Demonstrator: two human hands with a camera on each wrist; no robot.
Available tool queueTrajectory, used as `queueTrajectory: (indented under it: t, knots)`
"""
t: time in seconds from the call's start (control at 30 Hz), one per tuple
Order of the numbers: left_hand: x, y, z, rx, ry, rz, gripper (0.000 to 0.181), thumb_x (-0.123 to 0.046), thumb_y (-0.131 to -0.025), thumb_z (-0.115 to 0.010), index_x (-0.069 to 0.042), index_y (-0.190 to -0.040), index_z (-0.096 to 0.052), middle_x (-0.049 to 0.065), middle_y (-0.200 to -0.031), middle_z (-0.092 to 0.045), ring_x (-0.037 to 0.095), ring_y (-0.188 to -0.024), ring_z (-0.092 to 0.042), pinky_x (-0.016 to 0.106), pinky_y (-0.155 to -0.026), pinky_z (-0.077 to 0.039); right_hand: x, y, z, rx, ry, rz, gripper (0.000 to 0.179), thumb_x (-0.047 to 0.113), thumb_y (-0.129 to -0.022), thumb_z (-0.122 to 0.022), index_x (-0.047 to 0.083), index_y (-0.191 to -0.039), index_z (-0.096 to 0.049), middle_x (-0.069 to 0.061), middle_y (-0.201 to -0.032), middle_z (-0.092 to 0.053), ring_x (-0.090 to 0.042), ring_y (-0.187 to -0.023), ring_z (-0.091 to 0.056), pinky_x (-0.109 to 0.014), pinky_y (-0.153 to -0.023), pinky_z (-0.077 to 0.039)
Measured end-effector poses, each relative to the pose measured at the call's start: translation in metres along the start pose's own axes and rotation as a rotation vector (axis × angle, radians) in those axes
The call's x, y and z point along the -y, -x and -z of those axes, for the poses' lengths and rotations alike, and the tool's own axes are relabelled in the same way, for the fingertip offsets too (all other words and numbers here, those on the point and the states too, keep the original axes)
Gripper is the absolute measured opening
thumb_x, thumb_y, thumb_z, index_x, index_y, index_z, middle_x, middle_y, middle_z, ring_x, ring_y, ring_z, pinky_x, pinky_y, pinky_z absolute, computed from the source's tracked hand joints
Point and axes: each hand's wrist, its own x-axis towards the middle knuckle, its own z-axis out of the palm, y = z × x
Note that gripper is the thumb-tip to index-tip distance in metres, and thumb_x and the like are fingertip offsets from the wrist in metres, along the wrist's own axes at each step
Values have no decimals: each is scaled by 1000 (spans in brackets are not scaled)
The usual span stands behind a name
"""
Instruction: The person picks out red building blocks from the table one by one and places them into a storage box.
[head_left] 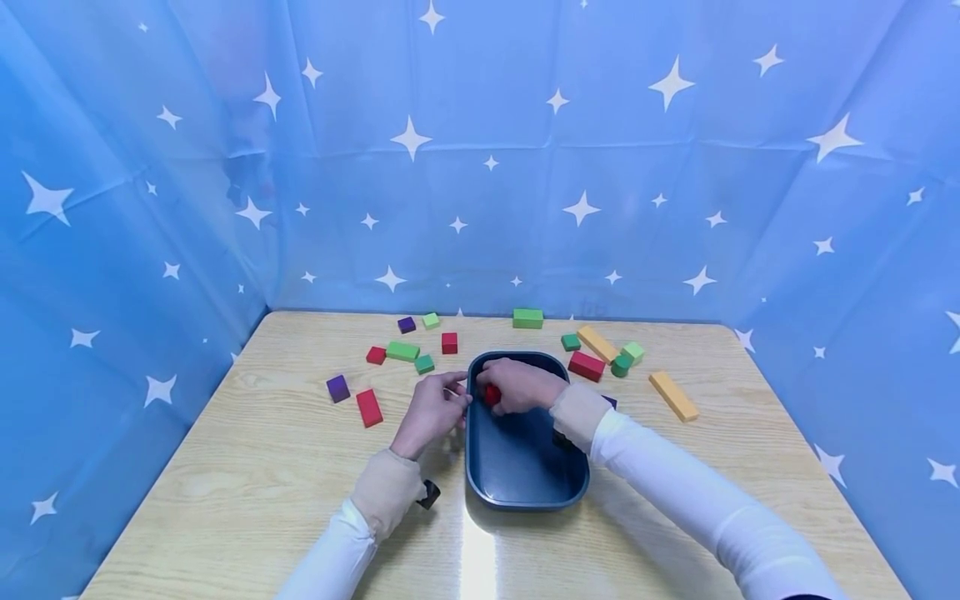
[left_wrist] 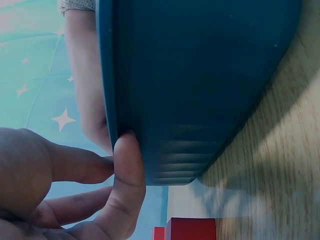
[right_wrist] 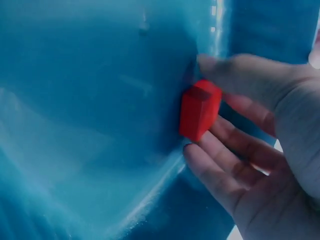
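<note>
A dark blue rectangular bin (head_left: 525, 475) stands on the wooden table in the head view. Over its far left corner my right hand (head_left: 521, 385) reaches in and holds a red block (right_wrist: 196, 111) between thumb and fingers, low against the bin's inside. Part of the block is covered by the fingers. At the bin's left side, my left hand (head_left: 433, 408) pinches the rim; in the left wrist view a finger (left_wrist: 128, 162) lies against the outer wall, the other digits at the rim's far side.
Left of the bin lie red blocks (head_left: 369, 408), purple blocks (head_left: 338, 388) and green blocks (head_left: 402, 351). A long green block (head_left: 528, 318) is behind it. To the right are orange bars (head_left: 673, 396), a red block (head_left: 587, 367) and a green cylinder (head_left: 621, 365). A starred blue curtain (head_left: 480, 183) surrounds the table.
</note>
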Motion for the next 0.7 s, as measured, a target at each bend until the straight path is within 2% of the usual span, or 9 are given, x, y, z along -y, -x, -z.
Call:
queueTrajectory:
  t: [0.23,0.33,0.47,0.7]
  knots:
    - [0,1,0,-11,10,-17,43,2,-96,-61,1,-139,-60,15,-100,-66,14,-61,-63,44,-66,-64,1,5,6,31,-9,21,52,34,-82,-87,19,-128,-67,-5,-128,-63,-22,-112,-56,-40,-97,-54]
    - [1,1,0,-11,10,-27,43,3,-95,-62,3,-139,-60,15,-100,-66,15,-60,-63,43,-65,-63,2,13,11,27,-36,27,59,36,-81,-88,19,-132,-66,-7,-136,-61,-25,-120,-54,-45,-102,-52]
    - [2,0,0,-9,10,-41,43,2,-95,-62,3,-138,-60,15,-99,-66,15,-60,-63,43,-64,-63,2,27,18,-5,-65,33,64,37,-82,-87,19,-139,-62,-8,-147,-56,-30,-134,-50,-51,-111,-47]
    - [1,1,-1,-3,14,-25,43,3,-96,-60,2,-139,-60,16,-101,-65,14,-64,-63,42,-66,-64,-5,54,35,-67,-120,28,74,37,-82,-86,25,-147,-54,-9,-158,-46,-34,-145,-42,-56,-112,-46]
